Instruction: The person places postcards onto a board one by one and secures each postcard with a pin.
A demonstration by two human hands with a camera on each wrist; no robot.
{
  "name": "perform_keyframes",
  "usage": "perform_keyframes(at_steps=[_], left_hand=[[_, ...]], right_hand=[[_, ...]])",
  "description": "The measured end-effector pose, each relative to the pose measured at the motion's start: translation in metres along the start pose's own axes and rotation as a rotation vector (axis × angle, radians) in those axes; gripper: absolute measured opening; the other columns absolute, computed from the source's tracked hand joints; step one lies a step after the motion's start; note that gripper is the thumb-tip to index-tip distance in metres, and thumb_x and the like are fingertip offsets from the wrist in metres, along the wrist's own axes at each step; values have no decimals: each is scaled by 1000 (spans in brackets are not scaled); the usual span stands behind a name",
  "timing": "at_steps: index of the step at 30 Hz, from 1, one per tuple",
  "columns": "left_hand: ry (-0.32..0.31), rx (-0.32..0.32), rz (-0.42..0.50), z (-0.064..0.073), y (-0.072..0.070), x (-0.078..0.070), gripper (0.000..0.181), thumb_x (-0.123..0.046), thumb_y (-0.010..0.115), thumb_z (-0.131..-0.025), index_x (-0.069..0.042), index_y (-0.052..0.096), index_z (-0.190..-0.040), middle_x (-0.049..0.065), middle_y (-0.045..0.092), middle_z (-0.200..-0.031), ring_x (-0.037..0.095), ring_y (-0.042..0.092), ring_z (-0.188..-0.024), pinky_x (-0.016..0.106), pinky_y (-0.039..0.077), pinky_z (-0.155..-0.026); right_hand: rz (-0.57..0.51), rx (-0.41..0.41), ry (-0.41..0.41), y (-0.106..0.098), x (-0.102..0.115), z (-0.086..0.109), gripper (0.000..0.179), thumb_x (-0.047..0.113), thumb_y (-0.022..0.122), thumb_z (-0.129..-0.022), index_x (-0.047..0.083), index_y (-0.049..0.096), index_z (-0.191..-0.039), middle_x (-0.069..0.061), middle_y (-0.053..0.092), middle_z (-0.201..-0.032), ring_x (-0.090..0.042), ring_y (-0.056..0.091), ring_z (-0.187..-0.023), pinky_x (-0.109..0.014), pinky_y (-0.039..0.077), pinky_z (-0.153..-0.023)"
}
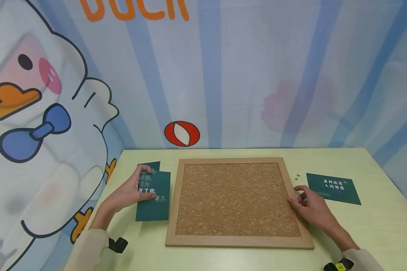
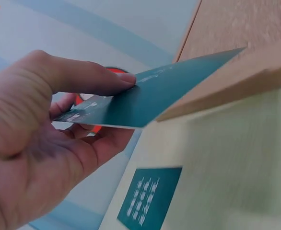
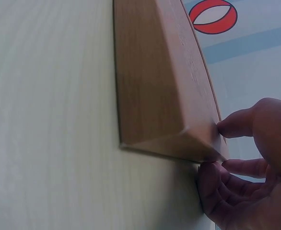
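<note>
My left hand [image 1: 127, 194] pinches a dark green card [image 1: 159, 210] with pale printed characters, thumb on its upper face and fingers beneath. The left wrist view shows this card [image 2: 174, 88] tilted above the table, its far corner overlapping the wooden frame. Another green card [image 2: 152, 199] lies below on the table, partly covered in the head view. A cork board [image 1: 237, 199] with a light wooden frame lies flat in the middle. My right hand [image 1: 313, 210] grips the frame's right side, thumb on top and curled fingers against the outer edge.
Right of the board lies a third green card [image 1: 342, 192] with white characters. Small pale bits [image 1: 297, 175] lie between that card and the frame. Behind the pale yellow table [image 1: 237, 259] hangs a printed cloth [image 1: 244, 75] with a cartoon duck.
</note>
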State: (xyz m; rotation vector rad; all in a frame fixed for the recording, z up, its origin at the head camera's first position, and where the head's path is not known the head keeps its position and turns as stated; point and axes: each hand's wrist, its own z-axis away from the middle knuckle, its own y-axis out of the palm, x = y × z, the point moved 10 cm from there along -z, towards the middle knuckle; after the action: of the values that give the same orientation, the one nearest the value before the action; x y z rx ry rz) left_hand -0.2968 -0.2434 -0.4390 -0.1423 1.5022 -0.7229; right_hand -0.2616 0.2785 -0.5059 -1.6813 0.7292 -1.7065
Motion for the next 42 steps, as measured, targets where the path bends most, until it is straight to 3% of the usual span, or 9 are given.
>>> perform_keyframes(at_steps=[3, 10, 24, 30, 36, 42], left_hand=[[19, 3, 18, -11, 7, -5, 72, -11, 84, -87, -11, 31, -137, 21, 24, -155, 46, 26, -142, 75, 25, -111], [14, 3, 24, -39, 27, -11, 72, -16, 86, -86, -14, 35, -136, 20, 35, -148, 44, 31, -141, 74, 25, -112], [36, 73, 137, -89, 72, -25, 69, -9, 83, -87, -15, 35, -136, 16, 29, -153, 42, 23, -147, 72, 22, -115], [57, 93, 194, -106, 89, -24, 70, -1, 83, -85, -10, 35, -135, 19, 35, -144, 39, 33, -137, 63, 26, -117], [21, 65, 104, -115, 94, -16, 69, -5, 85, -85, -12, 38, -135, 17, 43, -134, 35, 48, -120, 53, 42, -105], [17, 11, -150, -117, 92, -16, 67, -15, 87, -86, -10, 44, -137, 15, 47, -133, 34, 48, -118, 52, 45, -105]], right_hand=[[-6, 0, -3, -1, 0, 0, 53, 28, 66, -103, -9, 49, -137, -9, 59, -94, -21, 56, -80, -31, 47, -63], [3, -4, 7, -1, -2, -1, 53, 27, 67, -103, -9, 49, -138, -9, 59, -94, -20, 56, -80, -30, 46, -63], [16, -10, -1, -1, -1, -1, 56, 32, 65, -105, -9, 48, -139, -9, 58, -95, -21, 56, -81, -32, 46, -63], [20, -13, 0, 1, -3, -1, 54, 29, 66, -103, -8, 49, -138, -9, 58, -94, -21, 57, -81, -31, 47, -63], [25, -20, -7, 1, -4, -1, 54, 30, 67, -103, -8, 50, -138, -8, 58, -94, -21, 57, -80, -32, 47, -64], [27, -19, 1, 0, -3, 0, 54, 29, 67, -103, -7, 49, -138, -8, 58, -94, -20, 56, -80, -31, 46, -63]])
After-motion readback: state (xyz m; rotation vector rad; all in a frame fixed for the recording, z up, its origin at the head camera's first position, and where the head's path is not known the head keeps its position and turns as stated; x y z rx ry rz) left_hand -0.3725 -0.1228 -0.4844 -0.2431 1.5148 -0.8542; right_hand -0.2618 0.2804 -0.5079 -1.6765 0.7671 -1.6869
